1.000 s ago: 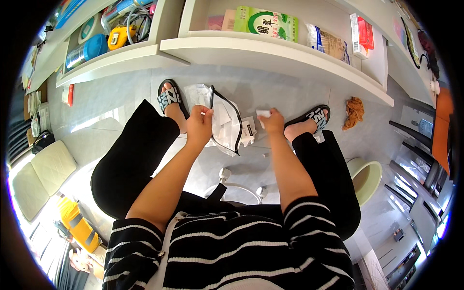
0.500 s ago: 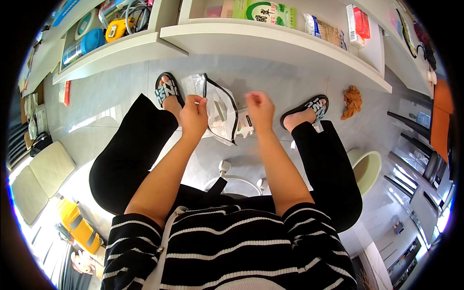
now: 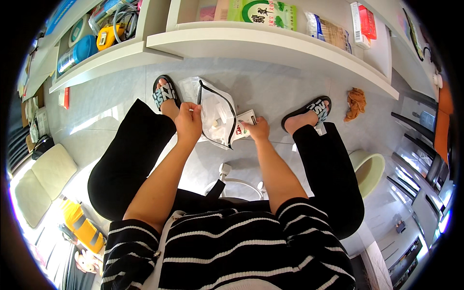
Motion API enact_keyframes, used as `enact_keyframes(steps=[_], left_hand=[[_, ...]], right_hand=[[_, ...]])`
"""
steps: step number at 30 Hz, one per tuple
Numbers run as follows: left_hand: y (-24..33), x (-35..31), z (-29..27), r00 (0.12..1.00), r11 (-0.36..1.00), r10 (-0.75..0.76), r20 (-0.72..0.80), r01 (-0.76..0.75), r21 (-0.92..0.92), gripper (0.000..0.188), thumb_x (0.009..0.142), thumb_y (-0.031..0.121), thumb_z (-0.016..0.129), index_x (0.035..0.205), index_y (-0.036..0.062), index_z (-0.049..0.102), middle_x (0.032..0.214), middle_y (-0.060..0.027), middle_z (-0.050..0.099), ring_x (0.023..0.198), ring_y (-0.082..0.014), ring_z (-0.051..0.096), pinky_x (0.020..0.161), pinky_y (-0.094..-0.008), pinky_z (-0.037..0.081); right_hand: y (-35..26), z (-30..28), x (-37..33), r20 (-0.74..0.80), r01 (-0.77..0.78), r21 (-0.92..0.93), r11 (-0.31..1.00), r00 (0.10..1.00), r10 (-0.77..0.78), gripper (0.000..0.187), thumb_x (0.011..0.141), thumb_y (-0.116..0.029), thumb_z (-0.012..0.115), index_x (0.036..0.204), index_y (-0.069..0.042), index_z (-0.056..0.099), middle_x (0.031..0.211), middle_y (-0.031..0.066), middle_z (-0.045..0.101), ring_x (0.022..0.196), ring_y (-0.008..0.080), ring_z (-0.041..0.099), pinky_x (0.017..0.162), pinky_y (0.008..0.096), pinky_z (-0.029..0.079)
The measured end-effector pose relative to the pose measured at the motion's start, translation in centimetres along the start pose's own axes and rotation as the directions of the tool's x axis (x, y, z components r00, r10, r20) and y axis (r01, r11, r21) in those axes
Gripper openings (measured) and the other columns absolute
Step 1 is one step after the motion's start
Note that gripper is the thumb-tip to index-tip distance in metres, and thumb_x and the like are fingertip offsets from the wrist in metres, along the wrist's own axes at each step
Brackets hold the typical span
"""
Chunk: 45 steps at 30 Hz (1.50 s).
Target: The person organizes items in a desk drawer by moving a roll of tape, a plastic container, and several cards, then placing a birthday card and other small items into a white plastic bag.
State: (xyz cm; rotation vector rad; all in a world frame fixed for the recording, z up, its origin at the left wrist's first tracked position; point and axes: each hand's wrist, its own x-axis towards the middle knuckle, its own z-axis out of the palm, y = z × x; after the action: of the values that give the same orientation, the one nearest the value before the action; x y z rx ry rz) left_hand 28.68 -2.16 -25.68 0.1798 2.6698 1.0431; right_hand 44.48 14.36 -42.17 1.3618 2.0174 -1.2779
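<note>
My left hand [image 3: 189, 121] pinches the left side of the mouth of a clear, whitish plastic bag [image 3: 209, 104] edged in black. The bag gapes, and several small white pieces show inside it; what they are I cannot make out. Just right of the bag is a flat white packet [image 3: 245, 122] with red and dark print. My right hand [image 3: 257, 129] grips this packet by its right edge, thumb on top and the other fingers partly hidden. The packet's left end meets the bag's black edge.
Beyond my feet, an open white drawer [image 3: 270, 41] holds a green package [image 3: 263, 13], a brown-filled bag [image 3: 331, 31] and a red-and-white box [image 3: 362, 24]. A brown cloth [image 3: 355, 104] lies on the floor at right, near a pale green bin [image 3: 369, 171].
My right hand has come down from above the bag's right side to the white packet and taken hold of it. My left hand, still on the bag, has shifted slightly left and down.
</note>
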Motion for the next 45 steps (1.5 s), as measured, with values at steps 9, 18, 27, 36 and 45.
enact_keyframes(steps=[9, 18, 27, 36, 45], left_hand=[[1.2, -0.4, 0.7, 1.000, 0.995, -0.022, 0.004, 0.022, -0.099, 0.020, 0.087, 0.021, 0.060, 0.087, 0.0029, 0.053, 0.059, -0.0128, 0.058, 0.054, -0.0287, 0.058, 0.054, -0.0388, 0.044], [4.4, -0.7, -0.6, 0.998, 0.949, -0.050, 0.047, 0.062, -0.310, 0.019, 0.090, 0.021, 0.059, 0.087, 0.0031, 0.053, 0.059, -0.0043, 0.054, 0.051, -0.0093, 0.048, 0.048, -0.0263, 0.038], [-1.4, 0.4, -2.2, 0.988, 1.000, -0.008, -0.153, 0.003, -0.029, 0.017, 0.087, 0.020, 0.061, 0.090, 0.0049, 0.055, 0.066, -0.0128, 0.060, 0.059, -0.0244, 0.061, 0.056, -0.0353, 0.046], [0.3, 1.2, -2.6, 0.991, 0.965, -0.070, -0.110, 0.040, -0.259, 0.015, 0.091, 0.017, 0.060, 0.088, 0.0038, 0.054, 0.069, -0.0006, 0.056, 0.060, -0.0064, 0.048, 0.055, -0.0217, 0.040], [0.7, -0.7, -0.2, 0.998, 0.998, -0.017, 0.053, 0.020, -0.067, 0.018, 0.088, 0.018, 0.061, 0.084, 0.0033, 0.051, 0.055, -0.0059, 0.054, 0.047, -0.0121, 0.047, 0.046, -0.0268, 0.037]], right_hand=[[-12.9, -18.0, -6.4, -0.115, 0.249, 0.847, 0.470, 0.949, -0.295, 0.030, 0.072, -0.009, 0.078, 0.090, 0.000, 0.056, 0.084, 0.0079, 0.064, 0.075, 0.0129, 0.061, 0.068, 0.0273, 0.050], [-17.3, -4.4, -12.3, -0.133, 0.574, -0.098, 0.813, 0.802, -0.582, 0.029, 0.071, -0.019, 0.073, 0.085, -0.004, 0.053, 0.088, 0.0154, 0.058, 0.090, 0.0340, 0.056, 0.072, 0.0415, 0.046], [-11.2, -6.4, -1.4, -0.220, 0.329, 0.077, 0.941, 0.926, -0.306, 0.014, 0.079, -0.019, 0.064, 0.087, -0.007, 0.065, 0.089, 0.0135, 0.066, 0.090, 0.0287, 0.062, 0.073, 0.0400, 0.050], [-6.5, 3.0, 2.8, -0.069, 0.324, -0.419, 0.848, 0.920, -0.385, 0.014, 0.075, -0.016, 0.066, 0.085, -0.007, 0.064, 0.093, 0.0123, 0.062, 0.088, 0.0324, 0.062, 0.072, 0.0394, 0.052], [-11.8, -3.6, -0.9, -0.358, 0.396, 0.332, 0.856, 0.893, -0.274, 0.007, 0.076, -0.014, 0.068, 0.078, -0.007, 0.069, 0.072, 0.0095, 0.067, 0.062, 0.0190, 0.063, 0.060, 0.0313, 0.050]])
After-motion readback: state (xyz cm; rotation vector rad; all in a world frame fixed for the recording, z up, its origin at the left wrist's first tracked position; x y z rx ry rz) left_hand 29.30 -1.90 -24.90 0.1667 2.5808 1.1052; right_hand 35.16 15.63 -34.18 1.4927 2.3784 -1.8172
